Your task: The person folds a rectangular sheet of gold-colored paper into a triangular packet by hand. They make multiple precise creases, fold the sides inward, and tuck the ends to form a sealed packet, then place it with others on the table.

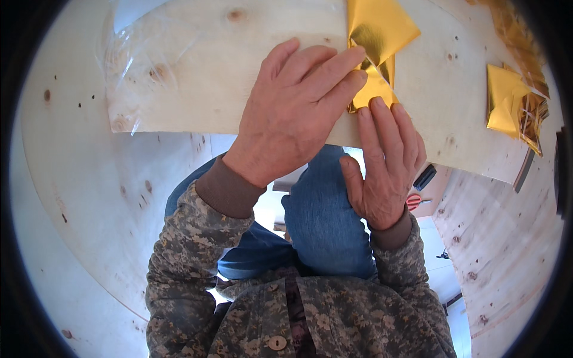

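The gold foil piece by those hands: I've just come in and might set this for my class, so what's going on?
A person is handling a folded gold foil piece on a pale wooden board. The left hand reaches over its left side, thumb hidden, while the right hand has its fingers at the lower edge, thumb spread away. More gold foil lies to the right, and red-handled scissors show near the right wrist.
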A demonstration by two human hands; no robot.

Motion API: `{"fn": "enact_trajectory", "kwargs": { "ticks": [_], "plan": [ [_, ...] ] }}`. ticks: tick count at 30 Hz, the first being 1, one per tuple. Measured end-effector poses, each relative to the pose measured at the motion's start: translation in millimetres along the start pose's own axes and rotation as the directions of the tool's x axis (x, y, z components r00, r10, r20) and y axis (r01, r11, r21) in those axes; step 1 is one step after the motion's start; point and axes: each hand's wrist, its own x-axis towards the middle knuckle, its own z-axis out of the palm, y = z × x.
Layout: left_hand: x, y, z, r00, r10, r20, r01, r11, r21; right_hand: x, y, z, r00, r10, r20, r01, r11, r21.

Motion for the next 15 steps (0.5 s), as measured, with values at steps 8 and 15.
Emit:
{"fn": "enact_trajectory", "kwargs": {
  "ticks": [8,15],
  "plan": [
    [0.0,1.8,0.8,1.000,-0.012,-0.001,0.012,0.998,0.062,0.1,-0.5,-1.9,1.000,0.002,0.021,-0.002,1.000,0.012],
    [1.0,3.4,0.8,0.999,-0.036,-0.001,0.036,0.998,0.049,-0.1,0.6,-0.4,0.999,-0.011,0.039,0.010,0.999,0.030]
  ]
}}
